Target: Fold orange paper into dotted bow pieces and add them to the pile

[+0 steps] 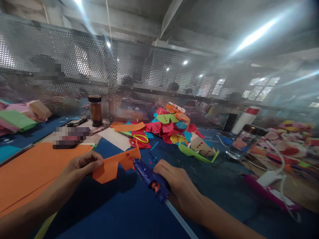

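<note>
My left hand (83, 165) pinches a folded orange paper piece (112, 166) by its left edge, just above the blue table (119, 212). A blue glue gun (149, 179) is gripped in my right hand (174, 186), its nozzle touching the right part of the orange piece. A clear glue stick (179, 222) sticks out of the gun's back toward me.
A large orange sheet (32, 172) lies at the left. Behind are yellow-handled scissors (139, 138), a heap of coloured paper shapes (174, 127), a dark jar (96, 111), a glass jar (243, 141), a white bottle (245, 119) and a perforated metal screen (149, 76) with people behind it.
</note>
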### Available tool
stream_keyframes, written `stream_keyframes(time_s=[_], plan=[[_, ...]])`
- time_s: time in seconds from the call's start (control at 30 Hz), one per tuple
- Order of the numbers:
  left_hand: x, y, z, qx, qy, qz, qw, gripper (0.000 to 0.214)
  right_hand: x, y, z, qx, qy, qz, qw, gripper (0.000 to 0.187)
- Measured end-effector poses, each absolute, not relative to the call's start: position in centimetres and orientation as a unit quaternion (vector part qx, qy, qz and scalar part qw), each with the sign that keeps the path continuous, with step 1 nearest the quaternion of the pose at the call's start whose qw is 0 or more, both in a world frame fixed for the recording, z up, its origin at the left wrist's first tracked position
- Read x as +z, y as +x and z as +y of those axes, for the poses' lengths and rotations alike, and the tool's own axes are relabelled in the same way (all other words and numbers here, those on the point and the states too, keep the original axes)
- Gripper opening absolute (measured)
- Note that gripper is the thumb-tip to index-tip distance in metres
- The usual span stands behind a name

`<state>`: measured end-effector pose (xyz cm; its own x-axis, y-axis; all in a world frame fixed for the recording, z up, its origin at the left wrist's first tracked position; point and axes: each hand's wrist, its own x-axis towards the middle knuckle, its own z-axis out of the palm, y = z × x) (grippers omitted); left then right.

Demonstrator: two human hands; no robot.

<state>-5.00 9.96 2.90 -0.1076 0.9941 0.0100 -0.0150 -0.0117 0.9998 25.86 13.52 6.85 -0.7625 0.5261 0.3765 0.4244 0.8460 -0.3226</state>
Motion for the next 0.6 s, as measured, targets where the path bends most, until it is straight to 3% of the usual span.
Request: stream_keyframes(time_s=[0.6], plan=[[2.89,-5.00,10.07,0.532,0.492,0.519,0.453,0.033,6.72,25.91,13.73,0.107,-0.248,-0.939,0.214,0.008]])
